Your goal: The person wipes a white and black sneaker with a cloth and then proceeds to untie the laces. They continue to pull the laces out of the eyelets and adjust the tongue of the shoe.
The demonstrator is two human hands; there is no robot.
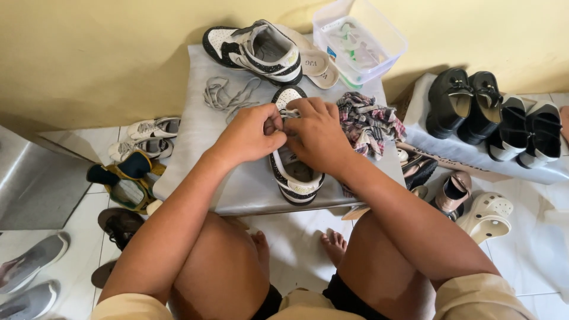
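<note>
I see bare knees and feet nearest the camera, on a white tiled floor (296, 249). Beyond them stands a low grey counter (195, 154) with a black-and-white shoe (294, 178) lying lengthwise at its near edge, toe pointing away. Both hands meet over the shoe's upper half. The left hand (252, 135) is closed narrowly, fingertips pinching at the lacing area; the right hand (317, 133) is curled beside it, touching it, fingers pressed on the same spot. I cannot tell exactly what the fingers grip, as the hands cover it. Just right of the right hand lies a crumpled plaid cloth (368, 121). Left of the shoe's toe, a loose grey lace (228, 95) rests on the counter. Farther back sits the second shoe (255, 52), on its side, with pale sandals (317, 62) and a clear plastic box (358, 38) against the yellow wall. Black shoes (468, 106) sit on a separate stand to the right.
</note>
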